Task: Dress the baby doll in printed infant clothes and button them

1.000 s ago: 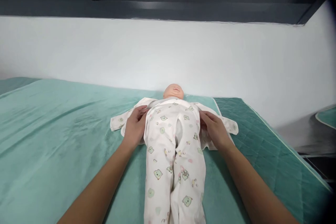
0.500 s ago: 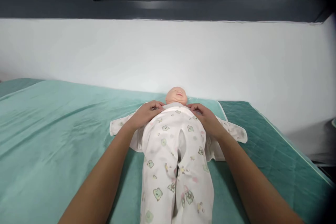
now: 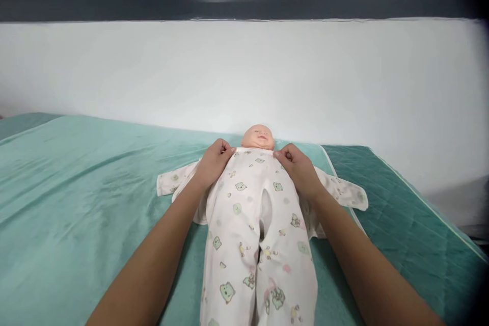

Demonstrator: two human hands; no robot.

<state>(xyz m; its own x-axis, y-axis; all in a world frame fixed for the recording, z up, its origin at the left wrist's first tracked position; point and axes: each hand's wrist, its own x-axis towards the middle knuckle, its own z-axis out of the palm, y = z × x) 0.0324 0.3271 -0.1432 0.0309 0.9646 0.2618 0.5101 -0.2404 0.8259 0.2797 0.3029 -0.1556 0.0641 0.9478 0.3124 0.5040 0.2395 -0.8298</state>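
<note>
head cam | worn on head | faces forward and down | doll [image 3: 258, 137] near, wall [image 3: 244, 74] beyond

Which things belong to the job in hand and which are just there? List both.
Part of the job:
- printed pants, upper edge pinched by the left hand and right hand
- doll
- printed top, sleeves spread

Just there:
- light green sheet
- dark green quilted cover
- white wall
- dark window frame

no readable text, no labels, no numbers
</note>
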